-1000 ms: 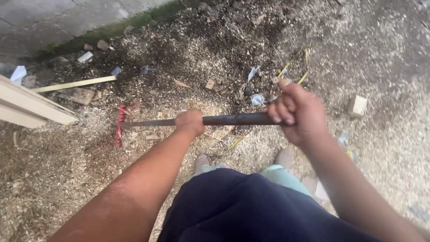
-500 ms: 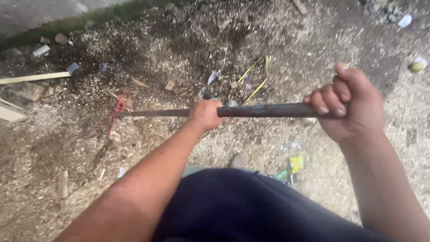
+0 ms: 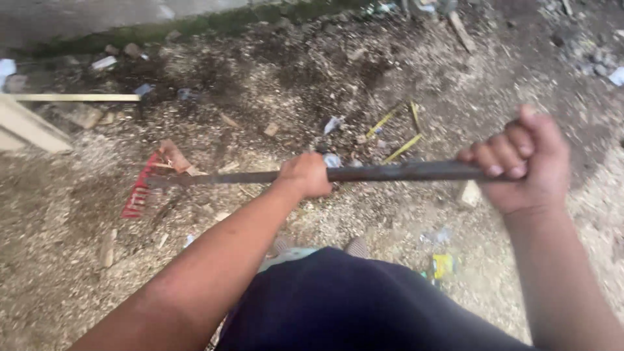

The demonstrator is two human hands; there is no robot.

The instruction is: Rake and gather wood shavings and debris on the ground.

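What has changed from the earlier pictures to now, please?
The red rake head now lies tilted, with a scrap of wood against it; earlier it stood upright in the sawdust. Unchanged: the left hand and the right hand grip the dark handle as before. No hand let go.

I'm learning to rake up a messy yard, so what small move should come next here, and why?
Probably a short pull of the rake head toward the feet. Both hands, left hand and right hand, grip the dark handle, and the red tines sit out on the sawdust, with wood scraps lying nearer the body.
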